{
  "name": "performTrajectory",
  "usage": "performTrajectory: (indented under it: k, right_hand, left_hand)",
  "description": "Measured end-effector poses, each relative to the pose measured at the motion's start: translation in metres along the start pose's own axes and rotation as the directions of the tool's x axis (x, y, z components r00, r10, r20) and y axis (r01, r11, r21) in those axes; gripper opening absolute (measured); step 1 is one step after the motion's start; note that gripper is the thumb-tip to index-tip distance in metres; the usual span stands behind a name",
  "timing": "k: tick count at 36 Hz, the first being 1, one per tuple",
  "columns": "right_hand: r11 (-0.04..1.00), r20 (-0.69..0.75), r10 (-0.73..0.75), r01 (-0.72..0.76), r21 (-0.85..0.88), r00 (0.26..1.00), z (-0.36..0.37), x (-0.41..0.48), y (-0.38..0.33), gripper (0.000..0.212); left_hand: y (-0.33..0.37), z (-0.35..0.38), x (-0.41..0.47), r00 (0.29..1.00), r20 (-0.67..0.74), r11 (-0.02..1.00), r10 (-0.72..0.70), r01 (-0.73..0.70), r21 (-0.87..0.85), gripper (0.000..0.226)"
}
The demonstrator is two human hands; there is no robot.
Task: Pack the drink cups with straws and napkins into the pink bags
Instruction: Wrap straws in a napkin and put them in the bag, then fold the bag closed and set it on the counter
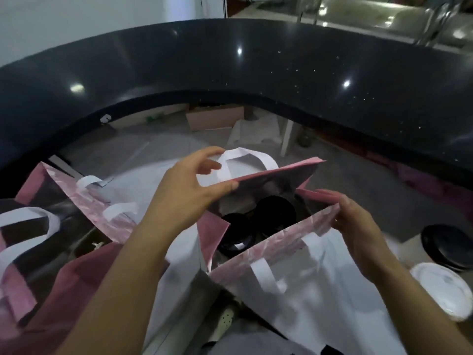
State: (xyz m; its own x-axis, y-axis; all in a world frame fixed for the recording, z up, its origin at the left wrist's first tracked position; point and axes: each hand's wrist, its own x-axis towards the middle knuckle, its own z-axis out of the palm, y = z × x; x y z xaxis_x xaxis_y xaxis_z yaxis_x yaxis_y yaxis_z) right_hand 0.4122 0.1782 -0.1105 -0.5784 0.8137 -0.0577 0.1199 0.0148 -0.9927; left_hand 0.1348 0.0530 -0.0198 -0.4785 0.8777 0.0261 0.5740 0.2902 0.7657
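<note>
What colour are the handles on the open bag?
The handles of the pink bag are white, seen in the head view.

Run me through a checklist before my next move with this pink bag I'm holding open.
1. Bag mouth open: ok. The left hand grips the far rim of the pink bag, and the right hand pinches the near rim.
2. Drinks inside: ok. Two black-lidded cups stand in it.
3. Bag holds straws and napkins: cannot tell, none shows past the lids.
4. A hand free to pick anything up: not ok, both are on the bag.
5. Second pink bag on the left: stands open, contents cannot tell.
</note>
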Motion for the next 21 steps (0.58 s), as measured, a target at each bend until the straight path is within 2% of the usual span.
performTrajectory:
  k: [3, 7, 10, 13, 16, 18, 19, 21]
  right_hand:
    - [0.999, 0.037, -0.014, 0.013, 0.034, 0.999, 0.003, -0.019, 0.021, 0.047]
    - [0.995, 0.038, 0.021, -0.025, 0.101, 0.999, 0.003, -0.027, 0.038, 0.066]
    - [0.993, 0.095, 0.047, -0.058, 0.106, 0.994, -0.001, -0.022, 0.045, 0.073]
    - [0.996, 0.15, 0.06, -0.069, 0.059, 0.987, -0.007, -0.012, 0.057, 0.071]
    - [0.995, 0.173, 0.093, -0.099, 0.023, 0.981, -0.012, -0.003, 0.069, 0.05]
    - [0.993, 0.18, 0.119, -0.121, 0.0, 0.976, -0.014, 0.0, 0.075, 0.043]
    - [0.992, 0.183, 0.129, -0.13, -0.006, 0.975, -0.014, 0.0, 0.077, 0.042]
    - [0.989, 0.176, 0.142, -0.145, 0.0, 0.974, -0.012, -0.002, 0.078, 0.049]
  left_hand:
    - [-0.008, 0.006, -0.02, 0.998, -0.048, 0.988, -0.045, 0.038, -0.148, 0.077]
    - [-0.027, 0.017, -0.053, 0.98, -0.145, 0.905, -0.137, 0.064, -0.421, 0.073]
    - [-0.046, 0.03, -0.079, 0.969, -0.086, 0.753, -0.23, 0.121, -0.647, 0.083]
    - [-0.065, 0.045, -0.1, 0.947, 0.027, 0.603, -0.319, 0.225, -0.765, 0.093]
    - [-0.079, 0.062, -0.111, 0.898, 0.108, 0.435, -0.426, 0.308, -0.846, 0.07]
    - [-0.084, 0.073, -0.116, 0.854, 0.184, 0.308, -0.487, 0.365, -0.879, 0.06]
    - [-0.087, 0.078, -0.119, 0.843, 0.205, 0.281, -0.498, 0.381, -0.881, 0.059]
    - [-0.09, 0.086, -0.125, 0.863, 0.176, 0.405, -0.474, 0.391, -0.826, 0.057]
